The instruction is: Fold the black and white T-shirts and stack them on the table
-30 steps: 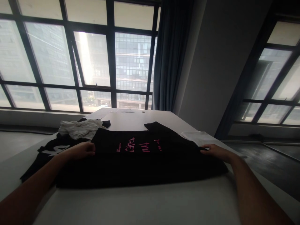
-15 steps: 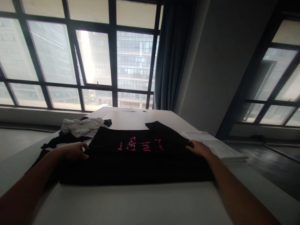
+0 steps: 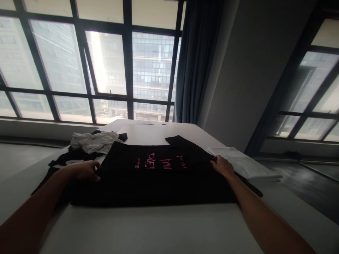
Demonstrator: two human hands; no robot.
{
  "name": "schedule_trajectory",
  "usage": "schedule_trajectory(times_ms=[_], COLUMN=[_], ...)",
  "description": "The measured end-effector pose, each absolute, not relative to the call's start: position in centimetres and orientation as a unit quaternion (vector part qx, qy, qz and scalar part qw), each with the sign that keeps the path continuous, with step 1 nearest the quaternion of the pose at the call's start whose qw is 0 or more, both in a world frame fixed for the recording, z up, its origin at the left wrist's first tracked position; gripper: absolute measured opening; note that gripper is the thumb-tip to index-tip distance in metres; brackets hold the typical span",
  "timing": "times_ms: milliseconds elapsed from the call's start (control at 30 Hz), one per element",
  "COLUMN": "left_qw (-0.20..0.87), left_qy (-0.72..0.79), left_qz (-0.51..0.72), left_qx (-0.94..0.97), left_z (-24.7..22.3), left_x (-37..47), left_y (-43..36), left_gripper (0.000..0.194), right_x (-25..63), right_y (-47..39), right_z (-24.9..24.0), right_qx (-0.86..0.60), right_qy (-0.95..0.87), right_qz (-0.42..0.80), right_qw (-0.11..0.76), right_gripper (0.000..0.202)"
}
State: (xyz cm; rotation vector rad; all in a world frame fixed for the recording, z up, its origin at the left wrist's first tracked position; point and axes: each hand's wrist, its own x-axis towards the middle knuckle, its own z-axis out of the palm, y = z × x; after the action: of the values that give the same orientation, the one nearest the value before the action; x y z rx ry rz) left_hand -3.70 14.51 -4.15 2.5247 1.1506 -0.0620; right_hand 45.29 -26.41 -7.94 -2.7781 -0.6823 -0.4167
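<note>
A black garment (image 3: 148, 187) with pink lettering lies spread across the white table (image 3: 153, 229). At its left side, my left hand (image 3: 88, 170) pinches the cloth between thumb and fingers. My right hand (image 3: 221, 165) is closed on the cloth at the upper right side. One black sleeve points away from me at the far edge, and another dark end of cloth shows beyond my right forearm.
A crumpled white cloth (image 3: 94, 141) sits on black cloth (image 3: 63, 158) at the left. Folded white fabric (image 3: 243, 164) lies at the right. Papers (image 3: 139, 123) rest at the table's far end, below the windows and a blue curtain (image 3: 189, 67).
My right hand has shifted slightly, and a dark end of cloth now shows to the right of my right forearm. The view has moved a little.
</note>
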Motion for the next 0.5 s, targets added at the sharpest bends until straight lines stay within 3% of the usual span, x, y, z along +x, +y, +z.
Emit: schedule_trajectory(times_ms=[100,300,500], left_qw=[0.215,0.056,0.007], left_qy=[0.419,0.376,0.352], left_qz=[-0.016,0.044,0.05], left_qx=[0.882,0.924,0.935], left_z=[-4.7,-6.0,-5.3], left_x=[-2.4,2.1,7.1], left_y=[14.6,16.2,19.3], left_gripper=[0.076,0.073,0.06], right_x=[44.7,45.9,51.3], right_y=[-25.8,-23.3,-17.4], right_z=[-8.3,-8.1,-5.6], right_qx=[-0.938,-0.931,-0.934], right_qy=[-0.272,-0.356,-0.348], right_qz=[-0.191,-0.074,-0.036], right_qw=[0.099,0.001,0.077], right_gripper=[0.042,0.041,0.043])
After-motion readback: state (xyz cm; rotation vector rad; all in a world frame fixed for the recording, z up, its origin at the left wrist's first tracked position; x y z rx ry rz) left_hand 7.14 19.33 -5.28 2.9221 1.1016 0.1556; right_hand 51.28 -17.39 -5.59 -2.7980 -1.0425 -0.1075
